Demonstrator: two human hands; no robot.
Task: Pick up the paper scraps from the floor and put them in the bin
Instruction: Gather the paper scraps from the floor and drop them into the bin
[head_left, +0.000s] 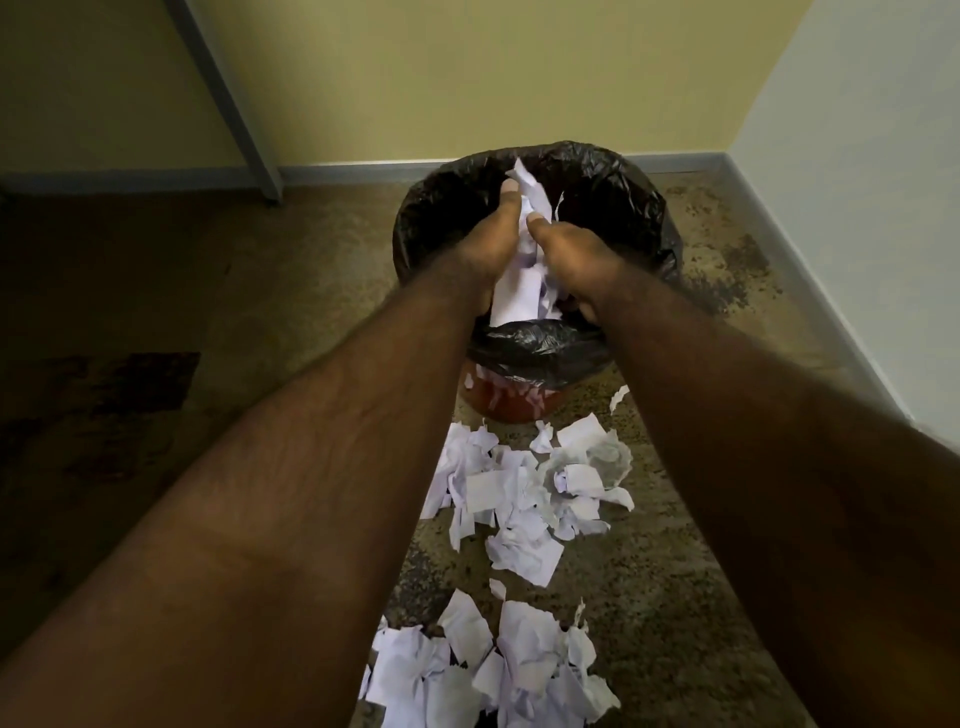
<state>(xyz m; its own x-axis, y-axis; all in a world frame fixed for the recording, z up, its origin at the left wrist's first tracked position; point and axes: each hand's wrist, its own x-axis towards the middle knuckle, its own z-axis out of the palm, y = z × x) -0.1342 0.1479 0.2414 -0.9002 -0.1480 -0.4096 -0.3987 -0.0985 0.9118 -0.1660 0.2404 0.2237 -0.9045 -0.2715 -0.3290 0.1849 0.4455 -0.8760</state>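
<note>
A round red bin (511, 402) lined with a black plastic bag (613, 208) stands on the floor near the far wall. Over its mouth, my left hand (480, 249) and my right hand (579, 257) press together a bunch of white paper scraps (519, 291); the top of the bunch sticks up between my fingertips. More torn and crumpled white scraps lie on the floor in a heap (530, 499) just in front of the bin. Another heap (483, 670) lies nearer to me, partly hidden by my left forearm.
The floor is brown speckled carpet (675, 597). A yellow wall with a grey skirting board (363, 169) runs behind the bin, and a white wall (857, 208) closes the right side. A grey slanted leg or post (244, 130) meets the floor at the back left.
</note>
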